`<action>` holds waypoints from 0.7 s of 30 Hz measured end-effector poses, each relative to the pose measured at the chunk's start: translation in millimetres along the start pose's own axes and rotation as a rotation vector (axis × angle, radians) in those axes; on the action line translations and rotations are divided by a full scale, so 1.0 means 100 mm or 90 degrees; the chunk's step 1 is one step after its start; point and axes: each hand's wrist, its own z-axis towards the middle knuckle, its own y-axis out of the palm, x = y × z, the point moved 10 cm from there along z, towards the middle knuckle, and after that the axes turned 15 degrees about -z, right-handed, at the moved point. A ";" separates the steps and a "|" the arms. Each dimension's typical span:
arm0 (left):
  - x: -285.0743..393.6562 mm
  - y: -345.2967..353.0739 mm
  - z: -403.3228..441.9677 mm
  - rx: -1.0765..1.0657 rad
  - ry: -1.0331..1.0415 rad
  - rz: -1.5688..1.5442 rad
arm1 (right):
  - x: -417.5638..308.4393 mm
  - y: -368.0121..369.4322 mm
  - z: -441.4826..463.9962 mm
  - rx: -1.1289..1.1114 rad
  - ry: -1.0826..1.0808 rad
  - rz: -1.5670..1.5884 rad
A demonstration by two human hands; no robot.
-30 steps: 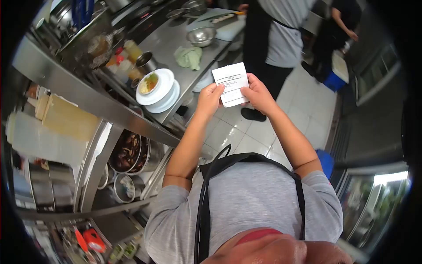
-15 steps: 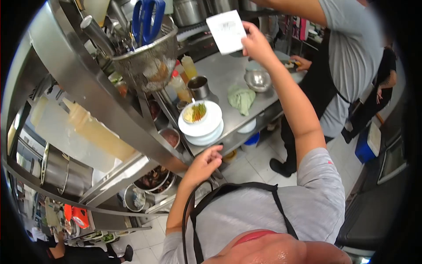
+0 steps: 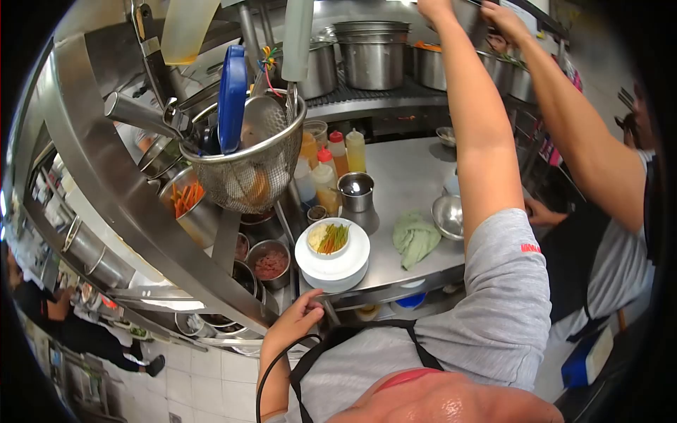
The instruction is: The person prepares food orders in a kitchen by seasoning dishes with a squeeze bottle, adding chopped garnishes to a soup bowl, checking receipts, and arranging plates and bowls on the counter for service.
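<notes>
My left hand point(image 3: 300, 314), with nothing in it and its fingers loosely extended, hovers by the front edge of the steel counter point(image 3: 395, 162). Just beyond it, a small white bowl point(image 3: 329, 243) of orange and green vegetable strips and something pale sits on stacked white plates point(image 3: 352, 262). My right hand point(image 3: 437, 8) is raised to the top edge of the view, beside a metal container point(image 3: 467, 21) over the pot shelf. Its fingers are cut off, so what it holds is hidden. The white paper slip is not visible in it.
A co-worker's hand point(image 3: 506, 21) reaches up near my right hand. A green cloth point(image 3: 416, 240) and a metal bowl point(image 3: 448, 215) lie on the counter. Squeeze bottles point(image 3: 337, 151) stand behind a small metal pot point(image 3: 356, 192). A strainer basket point(image 3: 247, 173) of utensils hangs left.
My right hand has moved up and away from the counter; the paper slip has left view. The co-worker's arm now reaches upward. The view has shifted toward the pot shelf.
</notes>
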 end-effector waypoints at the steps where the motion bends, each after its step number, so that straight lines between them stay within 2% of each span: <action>1: -0.01 -0.02 0.01 0.009 0.002 -0.002 | 0.04 0.07 0.08 -0.007 -0.002 0.064; 3: -0.03 -0.05 0.01 0.026 0.003 -0.006 | -0.10 0.04 0.20 0.038 -0.015 0.050; 4: -0.01 -0.05 0.01 0.029 -0.002 0.006 | -0.03 0.02 0.23 0.023 0.031 -0.029; 5: 0.00 -0.05 0.01 0.030 -0.001 0.004 | -0.05 0.01 0.24 0.032 0.013 0.027; 7: -0.03 -0.06 -0.01 0.034 -0.001 0.000 | -0.28 -0.30 -0.01 0.068 0.061 -0.048; 8: -0.08 -0.07 -0.02 0.031 -0.022 -0.001 | -0.52 -0.56 -0.23 0.120 0.057 -0.058; 9: -0.06 -0.05 -0.03 0.008 0.000 -0.011 | -0.71 -0.62 -0.36 0.101 0.043 -0.021; 13: -0.06 -0.02 -0.24 -0.015 0.054 -0.095 | -0.99 -0.64 -1.07 -0.210 0.059 0.284; 14: -0.02 -0.04 -0.38 0.006 0.052 -0.069 | -1.17 -0.72 -1.30 -0.221 0.115 0.201; 15: -0.04 -0.06 -0.50 0.002 0.051 -0.058 | -0.82 -0.59 -1.50 -0.285 0.175 0.299; 16: 0.02 -0.07 -0.68 0.036 0.054 -0.083 | -0.94 -0.71 -1.76 -0.279 0.152 0.325; 17: 0.03 -0.13 -0.88 0.070 0.054 -0.078 | -1.14 -0.80 -2.00 -0.357 0.065 0.334; 20: -0.12 -0.35 -1.61 0.166 0.066 -0.120 | -1.61 -1.07 -2.96 -0.436 0.016 0.352; 21: -0.21 -0.43 -1.89 0.196 0.070 -0.150 | -1.86 -1.11 -3.34 -0.501 0.034 0.383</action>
